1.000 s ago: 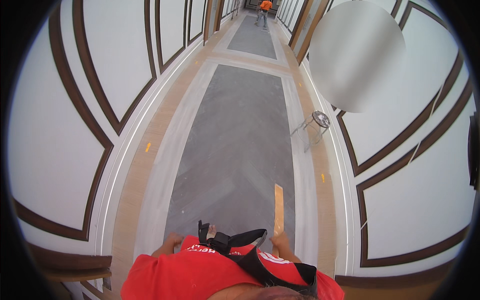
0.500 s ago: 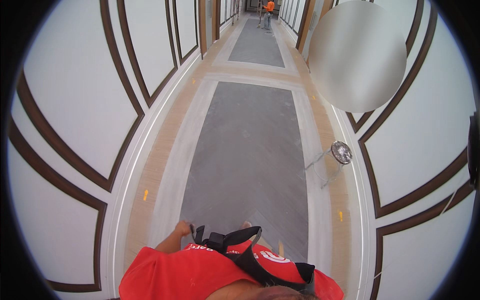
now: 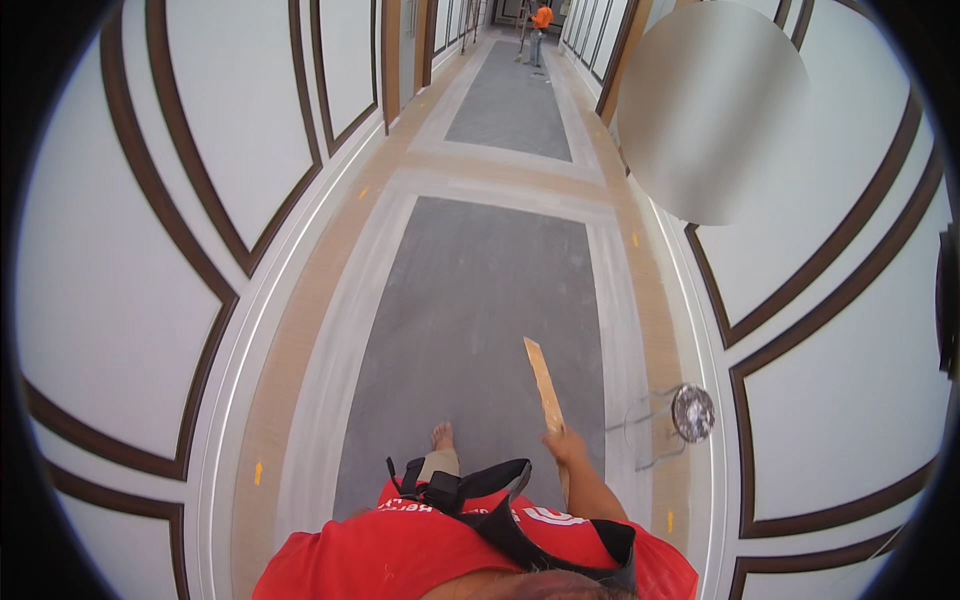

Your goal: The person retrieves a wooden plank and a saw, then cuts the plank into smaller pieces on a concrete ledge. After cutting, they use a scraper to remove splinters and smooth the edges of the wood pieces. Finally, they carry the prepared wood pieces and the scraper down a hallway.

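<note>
My right hand (image 3: pixel 566 446) is closed around a narrow, flat strip of wood (image 3: pixel 541 379). The strip slants up and forward from my fist, over the grey floor (image 3: pixel 480 290). Its lower end passes behind my hand and is partly hidden. My left hand is out of the picture, below or behind the red shirt (image 3: pixel 400 550). A bare foot (image 3: pixel 442 435) shows ahead of me on the grey floor.
A round-seated stool (image 3: pixel 692 413) with thin metal legs stands at the right, close to the panelled wall (image 3: pixel 830 430). Another panelled wall (image 3: pixel 110 370) lines the left. Far down the corridor is a person in an orange top (image 3: pixel 541 20). A blurred disc hides part of the right wall.
I have moved forward along the corridor, and the stool is nearer. My right hand has swung into view with the wood strip; my left hand has dropped out of view.
</note>
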Motion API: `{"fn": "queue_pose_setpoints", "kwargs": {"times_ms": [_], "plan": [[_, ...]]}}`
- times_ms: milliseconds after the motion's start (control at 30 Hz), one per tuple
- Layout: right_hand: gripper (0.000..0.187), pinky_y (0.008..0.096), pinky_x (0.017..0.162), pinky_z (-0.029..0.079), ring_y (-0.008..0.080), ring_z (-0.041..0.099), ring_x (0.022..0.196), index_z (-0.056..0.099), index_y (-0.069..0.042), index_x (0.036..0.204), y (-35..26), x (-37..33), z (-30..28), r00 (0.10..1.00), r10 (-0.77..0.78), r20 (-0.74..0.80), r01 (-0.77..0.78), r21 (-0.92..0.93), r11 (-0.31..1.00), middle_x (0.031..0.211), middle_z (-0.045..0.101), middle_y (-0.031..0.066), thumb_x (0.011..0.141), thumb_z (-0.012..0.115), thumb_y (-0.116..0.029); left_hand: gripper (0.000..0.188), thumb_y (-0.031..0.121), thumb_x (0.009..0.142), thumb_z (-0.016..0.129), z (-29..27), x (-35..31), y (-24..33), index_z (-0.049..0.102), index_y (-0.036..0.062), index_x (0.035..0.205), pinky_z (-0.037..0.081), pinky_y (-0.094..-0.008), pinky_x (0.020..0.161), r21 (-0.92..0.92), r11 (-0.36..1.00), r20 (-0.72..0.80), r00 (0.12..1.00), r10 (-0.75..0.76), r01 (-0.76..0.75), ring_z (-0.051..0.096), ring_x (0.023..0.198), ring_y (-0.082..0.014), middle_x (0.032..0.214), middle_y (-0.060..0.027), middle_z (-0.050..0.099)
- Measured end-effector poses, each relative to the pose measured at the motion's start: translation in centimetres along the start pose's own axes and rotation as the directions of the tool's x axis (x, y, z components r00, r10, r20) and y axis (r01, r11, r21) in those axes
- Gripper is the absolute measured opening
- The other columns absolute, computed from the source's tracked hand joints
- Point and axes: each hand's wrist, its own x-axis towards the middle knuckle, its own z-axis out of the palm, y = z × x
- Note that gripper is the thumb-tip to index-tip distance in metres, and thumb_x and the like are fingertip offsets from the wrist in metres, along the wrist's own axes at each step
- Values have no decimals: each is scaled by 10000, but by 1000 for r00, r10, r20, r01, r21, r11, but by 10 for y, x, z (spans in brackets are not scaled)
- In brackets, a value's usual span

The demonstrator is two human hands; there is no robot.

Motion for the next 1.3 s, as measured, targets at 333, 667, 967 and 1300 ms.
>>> {"fn": "queue_pose_setpoints", "kwargs": {"times_ms": [333, 667, 967, 1300], "plan": [[494, 421, 826, 541, 336, 697, 960, 687, -70, 1152, 131, 64, 79, 835, -270, 479, 385, -159, 909, 1052, 696, 207, 787, 699, -403, 619, 474, 882, 629, -247, 178, 292, 590, 23, 1306, 545, -358, 847, 267, 928, -301, 892, 338, -261, 717, 897, -297, 1029, -216, 713], [448, 461, 692, 544, 340, 688, 788, 672, -29, 1125, 11, 340, 28, 822, 286, 492, -463, 286, 839, 1004, 682, 229, 868, 615, -391, 512, 464, 908, 568, -346, 233, 465, 661, 60, 1210, 477, -421, 1002, 441, 895, 65, 997, 47, -71, 604, 1173, -345, 1268, -206, 620], [538, 445, 859, 508, 345, 635, 1034, 631, -34, 1192, -143, 530, -84, 625, 136, 768, -499, 260, 827, 1131, 630, 255, 874, 600, -468, 447, 400, 949, 492, -361, 367, 505, 649, 89, 1229, 508, -438, 950, 549, 788, 146, 961, 236, -278, 638, 1122, -319, 1272, -156, 628], [553, 449, 994, 451, 386, 531, 1244, 650, -85, 1216, -214, 783, -116, 908, 44, 417, -58, 20, 998, 1380, 520, 251, 861, 566, -501, 542, 421, 948, 515, -554, 519, 765, 581, 21, 1308, 461, -427, 1015, 536, 817, 77, 976, 202, -211, 609, 1172, -321, 1241, -162, 649]]}}
